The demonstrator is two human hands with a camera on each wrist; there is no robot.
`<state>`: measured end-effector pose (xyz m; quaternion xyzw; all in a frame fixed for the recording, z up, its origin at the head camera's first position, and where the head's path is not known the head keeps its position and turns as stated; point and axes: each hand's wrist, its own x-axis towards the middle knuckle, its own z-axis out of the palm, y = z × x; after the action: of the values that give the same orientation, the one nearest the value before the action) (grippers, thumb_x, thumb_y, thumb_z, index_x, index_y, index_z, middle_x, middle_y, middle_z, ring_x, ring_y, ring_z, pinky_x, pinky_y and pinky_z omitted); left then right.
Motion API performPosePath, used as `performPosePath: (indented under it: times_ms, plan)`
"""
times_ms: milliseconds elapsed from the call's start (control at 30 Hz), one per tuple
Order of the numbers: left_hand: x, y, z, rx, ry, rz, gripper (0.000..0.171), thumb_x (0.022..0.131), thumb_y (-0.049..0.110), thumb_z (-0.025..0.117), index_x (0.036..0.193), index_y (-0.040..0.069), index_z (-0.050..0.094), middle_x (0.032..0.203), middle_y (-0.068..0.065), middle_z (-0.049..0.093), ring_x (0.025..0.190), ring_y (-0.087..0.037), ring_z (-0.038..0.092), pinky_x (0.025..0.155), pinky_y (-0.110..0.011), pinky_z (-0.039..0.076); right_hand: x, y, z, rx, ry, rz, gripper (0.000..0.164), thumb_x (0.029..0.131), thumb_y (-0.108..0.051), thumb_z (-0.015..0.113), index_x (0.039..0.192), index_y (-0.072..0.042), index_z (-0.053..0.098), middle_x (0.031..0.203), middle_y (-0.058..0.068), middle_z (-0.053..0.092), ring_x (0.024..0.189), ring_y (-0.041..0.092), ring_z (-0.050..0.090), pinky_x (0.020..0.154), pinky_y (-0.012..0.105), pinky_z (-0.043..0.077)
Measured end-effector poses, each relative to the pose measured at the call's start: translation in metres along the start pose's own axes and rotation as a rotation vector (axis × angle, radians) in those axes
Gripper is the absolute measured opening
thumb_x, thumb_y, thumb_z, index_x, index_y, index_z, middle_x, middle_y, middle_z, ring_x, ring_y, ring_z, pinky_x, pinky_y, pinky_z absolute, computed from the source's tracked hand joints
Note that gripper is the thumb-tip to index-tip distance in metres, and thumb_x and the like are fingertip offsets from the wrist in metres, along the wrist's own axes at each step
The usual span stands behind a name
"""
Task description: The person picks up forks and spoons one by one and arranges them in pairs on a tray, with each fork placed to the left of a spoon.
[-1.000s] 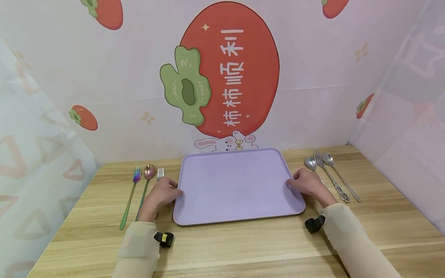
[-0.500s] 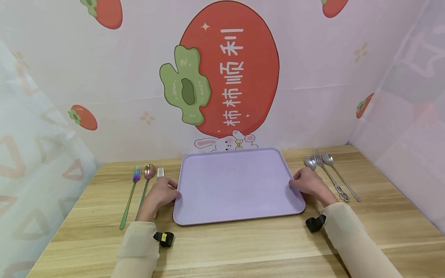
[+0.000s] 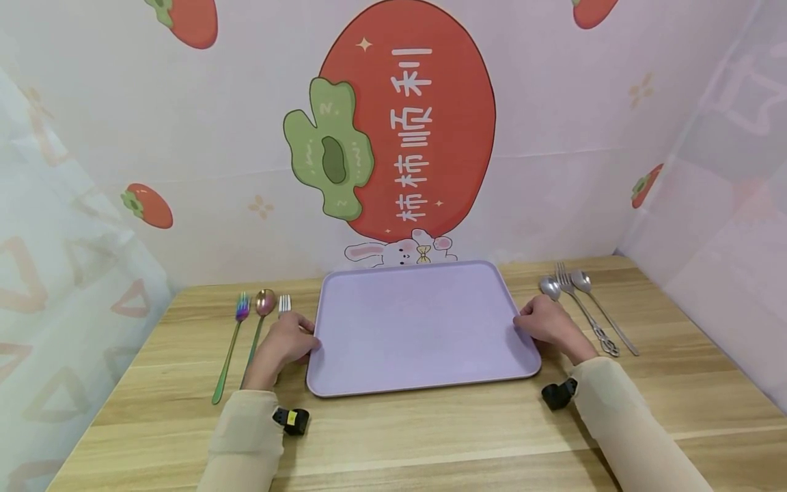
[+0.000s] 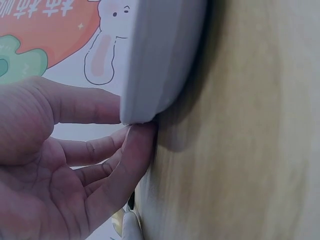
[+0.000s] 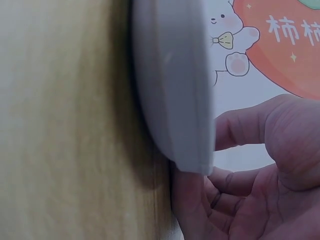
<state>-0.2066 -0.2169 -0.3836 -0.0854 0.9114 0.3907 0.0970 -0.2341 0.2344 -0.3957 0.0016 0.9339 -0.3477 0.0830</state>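
A pale purple rectangular tray (image 3: 418, 328) lies on the table between both hands. My left hand (image 3: 287, 342) grips its left side. In the left wrist view that thumb lies over the tray's rim (image 4: 155, 60), and the curled fingers (image 4: 137, 150) meet the edge from beneath. At the opposite side my right hand (image 3: 547, 322) holds the tray likewise. The right wrist view shows the thumb on the upper face of the rim (image 5: 182, 90) and fingers (image 5: 190, 192) under the edge. The tray's underside is mostly hidden.
Left of the tray lie a rainbow-coloured fork (image 3: 242, 307), a coppery spoon (image 3: 264, 303) and a silver fork (image 3: 285, 304), partly covered by the left hand. On the right are a silver spoon (image 3: 550, 288), a fork (image 3: 574, 290) and another spoon (image 3: 581, 280). A printed curtain (image 3: 553, 102) stands behind the table.
My right thumb has drawn back slightly from the tray's inner surface toward its right rim. The left thumb has shifted a little outward. The tray and cutlery stay in place.
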Motion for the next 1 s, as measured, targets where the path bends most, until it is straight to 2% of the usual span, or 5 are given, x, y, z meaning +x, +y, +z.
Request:
performPosePath:
  times_ms: [567, 867, 1000]
  plan:
    - [-0.0005, 0.0007, 0.0002, 0.013, 0.016, 0.008, 0.027, 0.083, -0.002, 0.069, 0.105, -0.011, 0.058, 0.097, -0.024, 0.063, 0.075, -0.024, 0.067, 0.063, -0.033, 0.060, 0.0017, 0.0001, -0.0009, -0.011, -0.010, 0.004, 0.035, 0.089, -0.012, 0.059, 0.056, -0.014, 0.046, 0.051, -0.004, 0.041, 0.049, 0.012, 0.046, 0.046, 0.025, 0.038]
    - [-0.0001, -0.0009, -0.0013, 0.052, 0.011, 0.010, 0.012, 0.083, 0.001, 0.070, 0.090, -0.005, 0.062, 0.088, -0.018, 0.064, 0.072, -0.022, 0.064, 0.061, -0.031, 0.055, -0.0003, -0.0012, -0.0012, -0.014, -0.020, 0.047, 0.034, 0.090, -0.014, 0.060, 0.057, -0.012, 0.048, 0.052, -0.003, 0.041, 0.051, 0.014, 0.047, 0.048, 0.026, 0.040]
    - [0.0002, -0.0022, -0.0005, 0.056, 0.013, 0.014, 0.011, 0.083, 0.002, 0.070, 0.088, -0.005, 0.063, 0.085, -0.016, 0.064, 0.072, -0.022, 0.063, 0.061, -0.031, 0.054, -0.0002, -0.0001, -0.0002, -0.023, -0.015, 0.050, 0.034, 0.090, -0.015, 0.060, 0.058, -0.012, 0.048, 0.053, -0.002, 0.042, 0.051, 0.014, 0.048, 0.049, 0.027, 0.041]
